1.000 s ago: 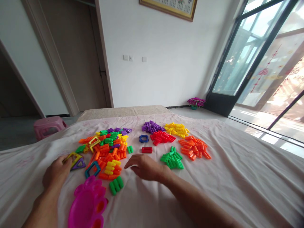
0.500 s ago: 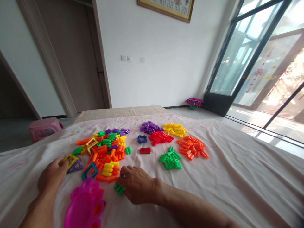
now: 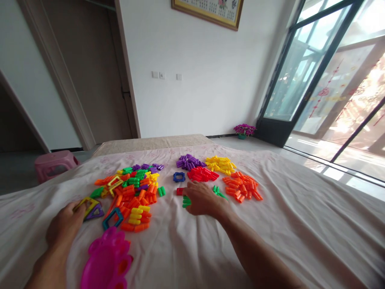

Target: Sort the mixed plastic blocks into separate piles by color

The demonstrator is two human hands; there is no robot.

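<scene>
My left hand [image 3: 64,222] is closed on the edge of a yellow magnetic tile [image 3: 90,204], an open frame at the left side of the mixed pile. A purple triangular tile [image 3: 95,212] touches or overlaps it. My right hand [image 3: 201,198], fingers pinched together, grips a green building block [image 3: 186,201] made of joined tubes. It hovers over or beside the green block pile [image 3: 219,192], hiding most of it. Just behind its fingers lies a red rectangular piece [image 3: 179,191], partly covered. A blue square frame [image 3: 179,177] sits farther back.
Purple blocks [image 3: 190,162], yellow blocks [image 3: 220,165], red blocks [image 3: 202,174] and orange blocks [image 3: 242,187] form separate piles. A mixed heap [image 3: 135,196] lies left of centre, with a blue-green frame [image 3: 113,218] at its front. Nearest me is a pink tray [image 3: 100,263] on the wrinkled cloth [image 3: 288,224].
My right hand has moved away and to the right, carrying the green block from near the mixed heap to the green pile. My left hand has stayed about where it was.
</scene>
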